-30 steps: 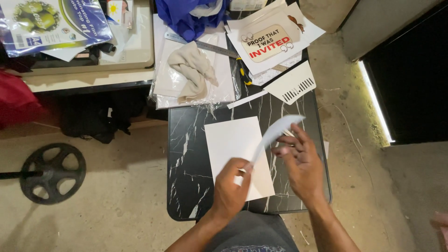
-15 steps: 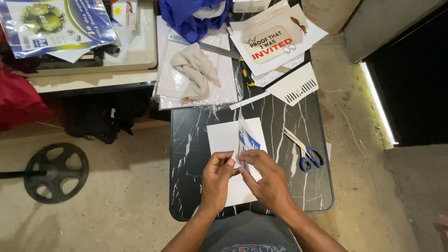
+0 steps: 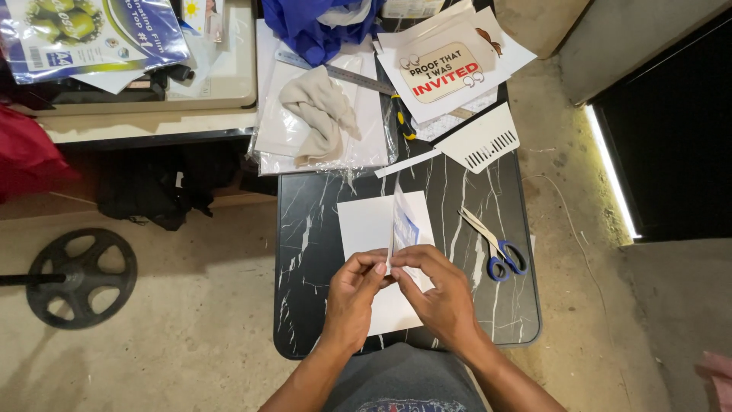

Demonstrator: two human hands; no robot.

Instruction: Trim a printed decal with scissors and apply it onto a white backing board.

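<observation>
Black marble table (image 3: 320, 229), white strip (image 3: 402, 229) btwn hands

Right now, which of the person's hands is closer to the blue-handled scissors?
Right. The right hand is just left of and below the scissors; the left hand lies farther off, beyond the held paper strip.

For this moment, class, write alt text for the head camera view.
Both hands, left hand and right hand, pinch a small upright paper strip above a white sheet on a black marbled table. Blue-handled scissors lie to the right.
</observation>
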